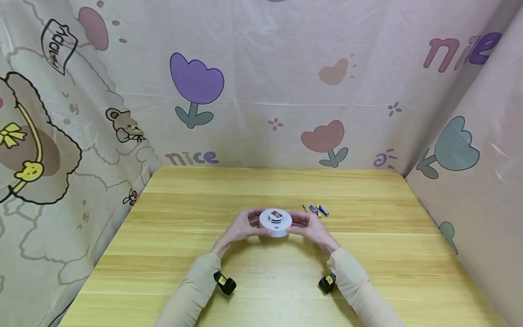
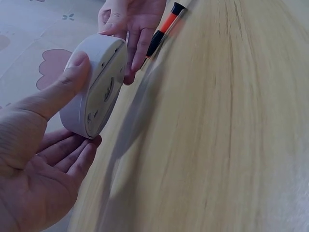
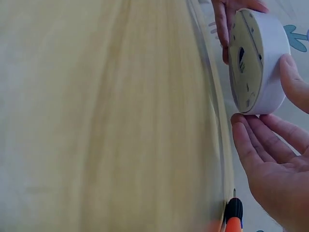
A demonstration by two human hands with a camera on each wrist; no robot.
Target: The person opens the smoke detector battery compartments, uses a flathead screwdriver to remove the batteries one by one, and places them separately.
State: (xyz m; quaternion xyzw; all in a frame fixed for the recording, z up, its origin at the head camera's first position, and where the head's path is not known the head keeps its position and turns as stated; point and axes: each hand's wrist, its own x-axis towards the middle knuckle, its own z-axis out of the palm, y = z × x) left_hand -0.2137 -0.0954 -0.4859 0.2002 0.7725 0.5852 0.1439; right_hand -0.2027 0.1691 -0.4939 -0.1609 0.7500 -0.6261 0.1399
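Note:
A round white smoke detector (image 1: 275, 230) with a red label and dark vent slots on top is held above the table between two hands. The left hand (image 1: 244, 226) grips its left edge, the thumb on the near side and the fingers beneath and behind. From the opposite edge the right hand (image 1: 309, 227) grips it in the same way. Both wrist views show the pale underside (image 2: 104, 96), which has small holes and slots. In the left wrist view a screwdriver (image 2: 164, 30) with an orange and black handle lies past the right hand.
Two blue batteries (image 1: 323, 210) lie on the wooden table (image 1: 184, 200) just beyond the right hand. The screwdriver's thin tip (image 1: 304, 207) shows beside them. Patterned cloth (image 1: 253, 91) hangs along the back and both sides. Each sleeve carries a black wrist camera (image 1: 226, 284).

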